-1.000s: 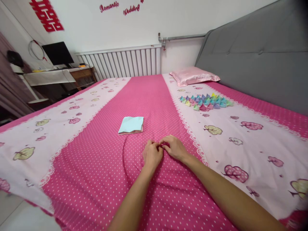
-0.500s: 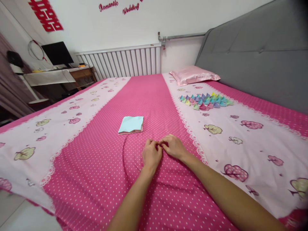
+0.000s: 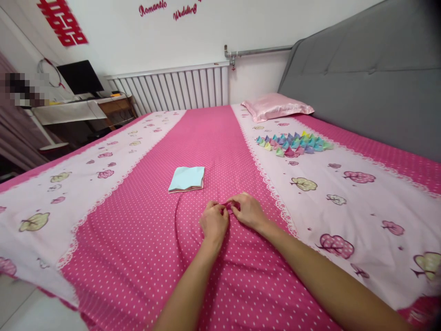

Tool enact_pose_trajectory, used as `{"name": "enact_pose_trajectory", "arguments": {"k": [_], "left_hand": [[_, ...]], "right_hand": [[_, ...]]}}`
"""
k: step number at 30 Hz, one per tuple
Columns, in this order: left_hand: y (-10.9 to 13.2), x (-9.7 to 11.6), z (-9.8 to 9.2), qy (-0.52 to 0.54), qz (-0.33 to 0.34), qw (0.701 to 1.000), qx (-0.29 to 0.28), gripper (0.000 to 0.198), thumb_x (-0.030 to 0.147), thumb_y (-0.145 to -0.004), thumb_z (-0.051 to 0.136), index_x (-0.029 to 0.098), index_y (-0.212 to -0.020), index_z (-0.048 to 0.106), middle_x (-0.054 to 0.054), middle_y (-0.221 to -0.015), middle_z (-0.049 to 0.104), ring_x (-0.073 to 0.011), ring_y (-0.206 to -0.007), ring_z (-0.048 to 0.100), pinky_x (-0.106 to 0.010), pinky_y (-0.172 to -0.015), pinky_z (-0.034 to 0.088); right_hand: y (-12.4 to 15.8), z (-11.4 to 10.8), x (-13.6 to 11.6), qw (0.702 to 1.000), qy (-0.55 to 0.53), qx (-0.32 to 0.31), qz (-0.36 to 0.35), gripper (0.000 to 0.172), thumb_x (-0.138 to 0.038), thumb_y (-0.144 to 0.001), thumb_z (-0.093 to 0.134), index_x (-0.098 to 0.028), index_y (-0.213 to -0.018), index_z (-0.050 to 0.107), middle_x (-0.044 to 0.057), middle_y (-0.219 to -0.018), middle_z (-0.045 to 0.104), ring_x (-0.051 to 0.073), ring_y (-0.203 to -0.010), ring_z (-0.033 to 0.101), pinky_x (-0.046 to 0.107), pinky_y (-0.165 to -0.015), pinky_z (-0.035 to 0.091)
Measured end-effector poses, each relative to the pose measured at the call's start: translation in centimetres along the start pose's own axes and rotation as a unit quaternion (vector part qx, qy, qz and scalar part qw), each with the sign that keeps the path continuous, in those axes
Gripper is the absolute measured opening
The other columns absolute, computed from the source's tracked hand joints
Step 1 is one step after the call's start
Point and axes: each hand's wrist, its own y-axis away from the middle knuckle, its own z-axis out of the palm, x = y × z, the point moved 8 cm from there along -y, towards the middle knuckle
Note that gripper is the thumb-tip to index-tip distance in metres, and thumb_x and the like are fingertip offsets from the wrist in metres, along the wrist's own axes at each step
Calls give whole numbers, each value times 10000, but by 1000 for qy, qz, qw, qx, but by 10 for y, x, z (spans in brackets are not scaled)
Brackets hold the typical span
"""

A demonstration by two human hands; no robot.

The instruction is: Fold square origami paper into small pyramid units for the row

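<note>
My left hand [image 3: 214, 221] and my right hand [image 3: 247, 210] meet low over the middle of the bed, fingertips pinched. Between them they hold a small magenta piece of folded paper [image 3: 228, 208], close in colour to the bedspread and mostly covered by the fingers. Just beyond my left hand lies a stack of square paper sheets [image 3: 188, 178], light blue on top. Farther off to the right, several small folded paper boats [image 3: 296, 144] in blue, green, pink, purple and yellow stand in a cluster.
A dotted pink bedspread [image 3: 138, 230] with white tree-print bands covers the bed. A pink pillow [image 3: 275, 106] lies at the far right against the grey headboard [image 3: 361, 82]. Behind stand a white radiator [image 3: 172, 89] and a desk with a monitor [image 3: 81, 77].
My hands have drawn slightly apart, the left one shifting a little to the left, so more of the magenta paper shows between the fingers.
</note>
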Motion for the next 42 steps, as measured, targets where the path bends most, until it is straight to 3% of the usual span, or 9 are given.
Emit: {"name": "enact_pose_trajectory", "arguments": {"k": [6,10,15,23,42], "left_hand": [[1,1,-2,4,-1,1000,-2,203,265,-783,485,241,-799,686,-17,-931,628,-140,-733,574,-243,-617,387],[1,1,-2,9,-3,1000,-5,201,251,-777,489,239,-790,690,-20,-935,624,-138,-731,572,-248,-626,391],[1,1,0,1,-13,1000,-20,201,241,-779,488,232,-785,690,-20,-938,625,-137,-760,577,-238,-641,388],[2,5,-1,-34,-2,999,-21,219,261,-787,472,248,-767,689,-10,-932,624,-133,-738,571,-236,-589,362],[0,4,3,-43,6,999,-18,233,253,-784,456,226,-719,678,-27,-882,615,-139,-682,556,-251,-538,327]], "right_hand": [[4,-3,4,999,3,20,31,128,-203,-755,522,-207,-813,636,28,-764,634,163,-775,551,240,-647,399],[4,-4,7,998,24,41,50,108,-219,-757,527,-186,-759,630,50,-819,605,153,-740,546,233,-614,400],[4,1,15,996,45,14,82,159,-250,-764,523,-193,-694,654,55,-825,588,147,-727,558,226,-605,398],[3,5,16,988,107,-39,107,216,-262,-805,496,-183,-740,686,81,-843,627,169,-753,593,246,-639,392],[3,8,14,987,121,-33,103,233,-242,-789,463,-182,-701,671,85,-824,635,189,-712,602,264,-575,396]]}}
